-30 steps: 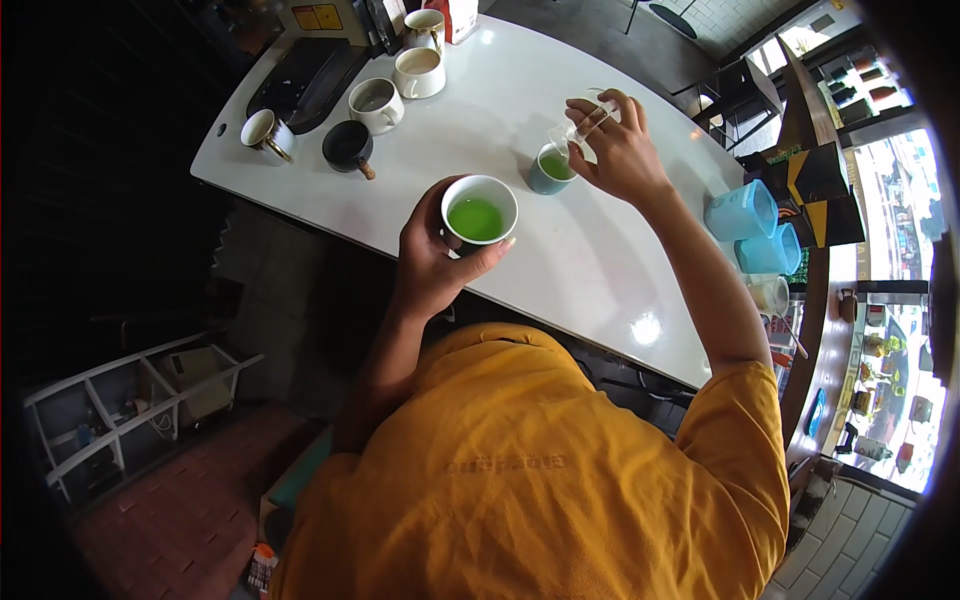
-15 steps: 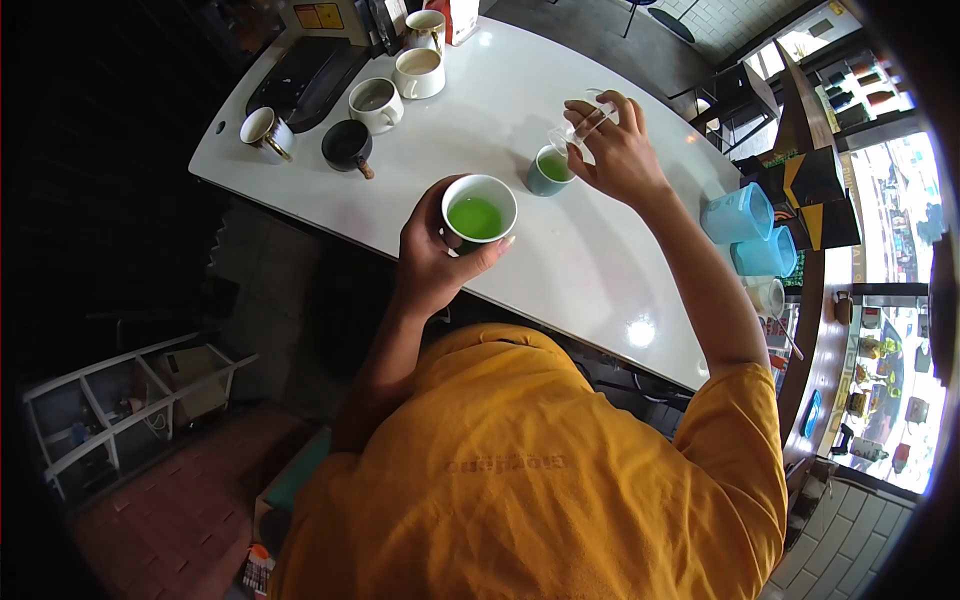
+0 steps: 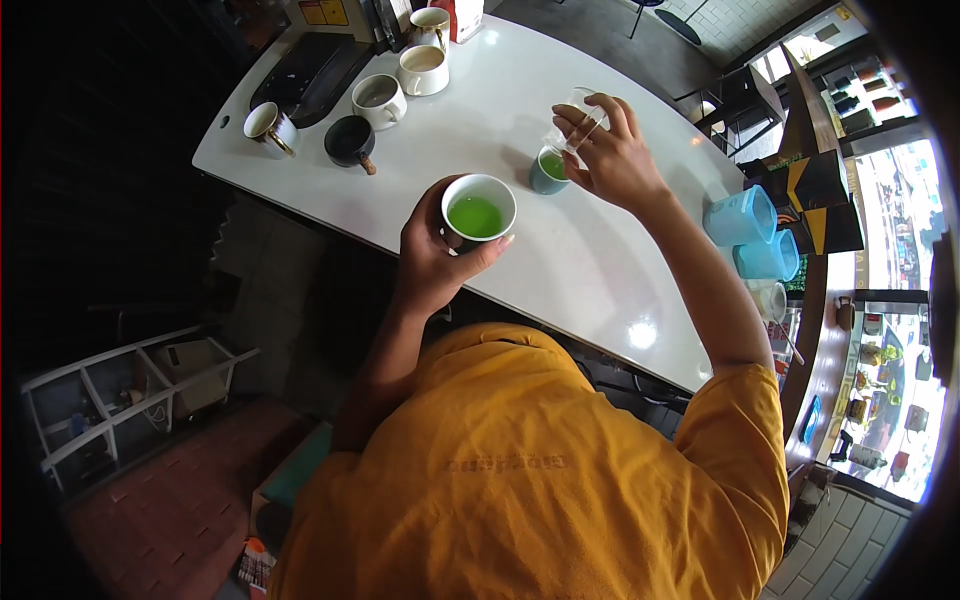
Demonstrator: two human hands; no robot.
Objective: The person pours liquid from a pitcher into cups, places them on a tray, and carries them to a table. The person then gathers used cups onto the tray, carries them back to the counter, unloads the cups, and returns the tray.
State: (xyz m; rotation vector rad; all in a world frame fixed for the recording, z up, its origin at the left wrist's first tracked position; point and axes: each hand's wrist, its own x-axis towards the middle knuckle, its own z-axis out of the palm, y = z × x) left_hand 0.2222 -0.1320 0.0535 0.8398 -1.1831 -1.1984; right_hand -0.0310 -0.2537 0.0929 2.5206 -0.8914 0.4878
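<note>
My left hand [image 3: 428,262] is wrapped around a paper cup [image 3: 503,200], white inside, with bright green liquid in the bottom. It is held near the table's front edge, its mouth facing up toward me. Out over the table, my right hand [image 3: 622,160] grips a small clear cup [image 3: 580,112], see-through and tilted. Right below it a small teal cup [image 3: 546,180] stands on the table, also with green liquid inside. The clear cup's lower end overlaps the teal cup's rim in this view.
Several mugs [image 3: 424,72] stand at the table's [image 3: 480,120] far left, with a black wooden-handled cup [image 3: 348,143] and a black tray-like device [image 3: 310,80]. Light-blue containers [image 3: 740,215] sit at the right edge. A white metal rack [image 3: 110,425] stands low on the left.
My right hand has shifted slightly left, and the clear cup has turned in its fingers and come lower over the teal cup. My left hand stays nearly still with its cup.
</note>
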